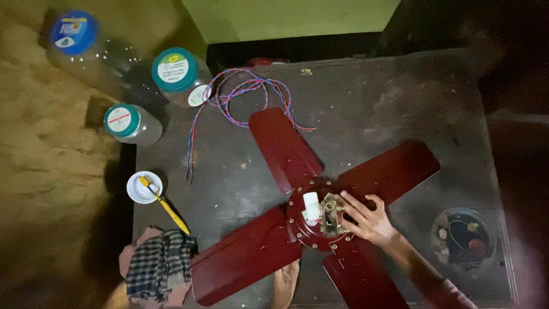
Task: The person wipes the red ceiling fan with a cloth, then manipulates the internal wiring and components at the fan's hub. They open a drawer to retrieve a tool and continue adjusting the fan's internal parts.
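Observation:
A dark red ceiling fan (286, 151) with several blades lies flat on a dark table (400, 97). Its round hub (297, 226) shows a white cylinder (311, 207) and a brass-coloured fitting (331, 214) at the centre. My right hand (369, 220) rests on the hub's right side, fingers spread and fingertips touching the fitting. My left hand (286, 280) lies at the near edge, under the front left blade (240, 263), fingers against its edge; whether it grips the blade is hard to tell.
A twisted red-and-blue wire (229, 94) loops at the back. Three lidded plastic jars (174, 71) stand at the left. A white lid (143, 187) with a yellow-handled tool (168, 210), a checked cloth (157, 263), and a round dish of small parts (463, 237) sit nearby.

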